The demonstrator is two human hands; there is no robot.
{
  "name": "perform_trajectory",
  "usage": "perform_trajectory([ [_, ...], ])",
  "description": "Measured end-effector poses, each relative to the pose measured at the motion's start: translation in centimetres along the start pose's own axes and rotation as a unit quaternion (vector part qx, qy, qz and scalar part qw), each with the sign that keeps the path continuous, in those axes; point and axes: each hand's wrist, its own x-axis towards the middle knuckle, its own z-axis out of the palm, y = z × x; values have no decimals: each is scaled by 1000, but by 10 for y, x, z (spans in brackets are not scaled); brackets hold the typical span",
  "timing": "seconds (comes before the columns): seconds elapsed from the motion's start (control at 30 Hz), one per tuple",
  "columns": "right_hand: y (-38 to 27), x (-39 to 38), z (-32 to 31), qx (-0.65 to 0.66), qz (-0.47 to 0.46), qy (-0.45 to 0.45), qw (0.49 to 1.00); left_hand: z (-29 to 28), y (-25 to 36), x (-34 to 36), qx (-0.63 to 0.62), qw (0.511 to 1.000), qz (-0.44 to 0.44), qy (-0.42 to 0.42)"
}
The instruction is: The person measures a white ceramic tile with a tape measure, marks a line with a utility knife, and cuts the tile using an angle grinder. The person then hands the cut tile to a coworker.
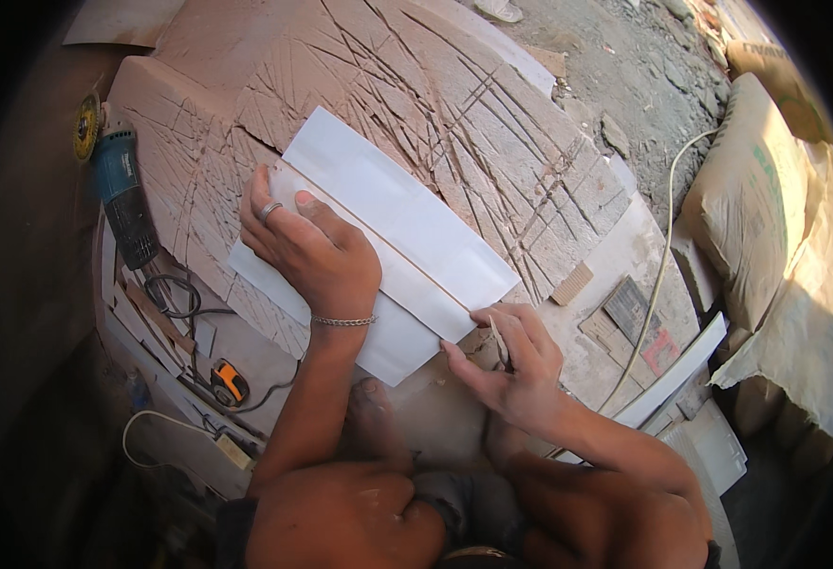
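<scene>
White tile pieces (407, 209) lie slanted across a scored, dusty slab in front of me. A narrower white tile strip (393, 275) rests on top, a thin brown edge running along its upper side. My left hand (317, 242), wearing a ring and a chain bracelet, curls its fingers over the strip's far-left end, with the thumb on its face. At the near-right end, my right hand (516, 356) has thumb and forefinger at the strip's corners. A thin pointed sliver (499, 341) is tucked among the right fingers; its kind is unclear.
The scored slab (521, 142) carries many cut grooves. An angle grinder (122, 185) with a yellow disc lies left, its cord trailing near an orange tape measure (230, 381). Filled sacks (749, 204), a pale cable (668, 228) and tile offcuts (635, 308) are at right.
</scene>
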Motion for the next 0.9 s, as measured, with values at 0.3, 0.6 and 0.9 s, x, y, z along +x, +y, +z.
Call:
perform_trajectory([
  [0.3,-1,-1,-1,-6,-5,-9,1000,-6,2,5,5,1000,9,4],
  [0.6,-4,0,-2,-1,2,-8,1000,-6,1,3,-6,1000,9,-1],
  [0.9,-3,1,-2,4,-1,-9,1000,-10,5,1,-23,999,-14,-18],
])
